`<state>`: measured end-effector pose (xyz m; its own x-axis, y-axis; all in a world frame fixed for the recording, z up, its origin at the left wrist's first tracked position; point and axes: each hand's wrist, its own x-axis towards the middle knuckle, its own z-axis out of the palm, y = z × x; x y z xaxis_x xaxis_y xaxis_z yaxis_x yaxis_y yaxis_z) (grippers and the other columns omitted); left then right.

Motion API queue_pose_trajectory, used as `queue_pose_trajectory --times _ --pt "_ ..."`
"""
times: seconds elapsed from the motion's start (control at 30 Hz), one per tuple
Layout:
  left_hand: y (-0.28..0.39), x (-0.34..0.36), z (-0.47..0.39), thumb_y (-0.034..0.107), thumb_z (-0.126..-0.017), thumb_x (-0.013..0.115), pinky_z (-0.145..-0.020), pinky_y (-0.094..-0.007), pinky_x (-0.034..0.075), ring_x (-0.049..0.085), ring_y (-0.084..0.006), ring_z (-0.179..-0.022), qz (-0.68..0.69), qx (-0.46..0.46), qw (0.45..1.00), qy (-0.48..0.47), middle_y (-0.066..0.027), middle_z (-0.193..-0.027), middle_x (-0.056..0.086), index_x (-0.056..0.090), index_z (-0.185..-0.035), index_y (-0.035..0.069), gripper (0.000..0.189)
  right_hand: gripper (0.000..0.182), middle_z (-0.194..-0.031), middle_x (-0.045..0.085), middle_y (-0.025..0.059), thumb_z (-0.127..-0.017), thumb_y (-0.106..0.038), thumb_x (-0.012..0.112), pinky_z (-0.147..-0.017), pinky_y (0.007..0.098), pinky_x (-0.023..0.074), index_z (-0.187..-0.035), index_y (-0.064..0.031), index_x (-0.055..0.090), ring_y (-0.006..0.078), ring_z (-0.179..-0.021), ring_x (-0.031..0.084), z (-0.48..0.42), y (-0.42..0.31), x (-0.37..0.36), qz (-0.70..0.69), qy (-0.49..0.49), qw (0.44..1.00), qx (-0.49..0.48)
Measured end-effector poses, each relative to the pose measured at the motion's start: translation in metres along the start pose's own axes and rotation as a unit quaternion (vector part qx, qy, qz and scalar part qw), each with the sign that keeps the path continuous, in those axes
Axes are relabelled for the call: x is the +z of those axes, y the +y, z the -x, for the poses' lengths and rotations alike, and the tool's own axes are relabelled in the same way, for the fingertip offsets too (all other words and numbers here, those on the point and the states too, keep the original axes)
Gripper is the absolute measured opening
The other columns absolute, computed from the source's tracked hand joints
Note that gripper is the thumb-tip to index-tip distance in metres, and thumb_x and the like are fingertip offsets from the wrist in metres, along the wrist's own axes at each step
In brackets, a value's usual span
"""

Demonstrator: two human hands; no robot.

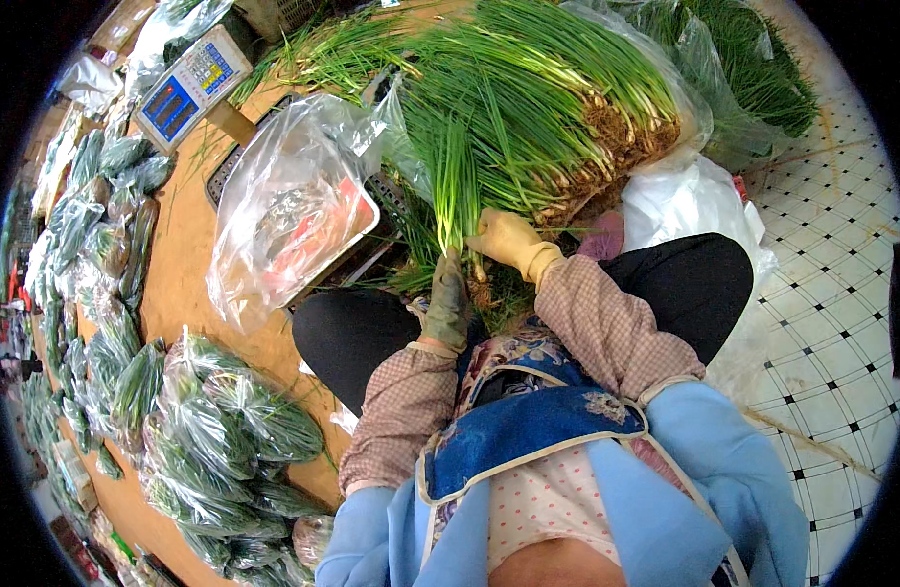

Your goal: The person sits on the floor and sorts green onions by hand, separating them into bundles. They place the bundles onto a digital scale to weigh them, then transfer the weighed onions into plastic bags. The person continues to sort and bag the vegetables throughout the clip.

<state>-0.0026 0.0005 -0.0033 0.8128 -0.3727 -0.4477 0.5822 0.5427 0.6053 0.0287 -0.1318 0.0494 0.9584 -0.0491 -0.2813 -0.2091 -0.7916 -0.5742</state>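
Between my knees my left hand (450,299), in a dark, soiled glove, closes around the lower ends of a small bunch of green onions (450,183) whose leaves point away from me. To its right my right hand (510,238), in a pale yellow rubber glove, has its fingers at the stalks beside that bunch and pinches them. Roots and a white stalk end (480,282) hang just below those fingers. Beyond both hands lies a large pile of green onions (523,110), with soil-covered roots (615,128) towards the right.
A digital scale display (193,88) stands at the upper left. Nearby, a clear plastic bag (273,220) covers a tray. Many bagged bundles of greens (222,433) lie on the tan surface (178,279) at left. White plastic bags (674,205) sit by my right knee, beside patterned flooring (824,308).
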Motion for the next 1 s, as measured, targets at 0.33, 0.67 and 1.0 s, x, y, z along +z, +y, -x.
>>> queue_pose_trajectory --times 0.33,0.67,1.0 --pt "-0.021 -0.017 -0.026 0.004 -0.068 0.068 -0.048 -0.0263 0.043 0.052 -0.0143 -0.052 -0.252 -0.002 0.964 0.083 -0.0082 -0.064 0.055 0.041 -0.096 -0.002 0.040 0.017 -0.067 0.059 0.0189 -0.072 -0.020 0.053 -0.055 0.0453 0.0449 -0.073 -0.0026 0.056 0.0362 -0.061 0.057 -0.010 0.013 0.036 0.132 0.076 0.985 -0.078" --pt "0.005 0.002 -0.009 -0.005 -0.077 0.044 -0.054 -0.0311 0.051 0.060 -0.0248 -0.065 -0.004 -0.047 0.996 0.075 -0.0157 -0.076 0.056 0.042 -0.091 -0.006 0.014 0.022 -0.066 0.057 0.0193 -0.072 -0.024 0.056 -0.055 0.0422 0.0449 -0.071 -0.0015 0.055 0.0352 -0.059 0.056 0.012 0.096 0.024 0.143 0.008 0.990 0.004" --pt "0.000 -0.009 -0.009 -0.001 -0.079 0.046 -0.059 -0.0350 0.053 0.061 -0.0271 -0.069 0.010 -0.058 0.997 0.050 -0.0167 -0.084 0.057 0.044 -0.097 -0.004 0.019 0.048 -0.077 0.061 0.0143 -0.070 -0.030 0.063 -0.063 0.0340 0.0465 -0.107 -0.0021 0.050 0.0258 -0.070 0.059 0.000 0.024 0.009 -0.129 -0.020 0.991 -0.026"
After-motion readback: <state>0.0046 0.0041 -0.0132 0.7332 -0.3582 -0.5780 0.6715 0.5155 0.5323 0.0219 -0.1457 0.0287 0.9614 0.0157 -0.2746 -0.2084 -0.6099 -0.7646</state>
